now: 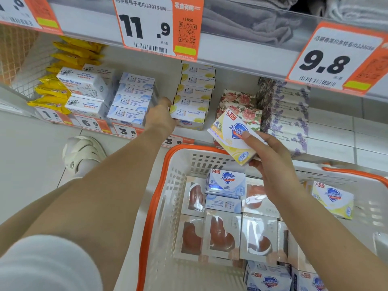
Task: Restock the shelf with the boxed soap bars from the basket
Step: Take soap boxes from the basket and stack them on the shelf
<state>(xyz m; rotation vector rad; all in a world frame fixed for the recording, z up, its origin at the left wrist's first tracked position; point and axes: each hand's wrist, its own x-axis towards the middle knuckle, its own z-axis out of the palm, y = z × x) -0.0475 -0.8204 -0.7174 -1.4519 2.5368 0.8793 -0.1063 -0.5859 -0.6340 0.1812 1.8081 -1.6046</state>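
Right hand [270,162] pinching yellow soap box [235,139] above basket [159,185], angled toward yellow stack [193,97] on shelf [231,49]. Left hand [160,116] reaching between stacks, grip hidden, probably making room.

A glossy cardboard soap box [235,138] is seen at centre right. The white perforated plastic basket [168,206], lower centre, is rimmed in smooth orange plastic. Soft grey cloth towels [241,24] are folded at top.
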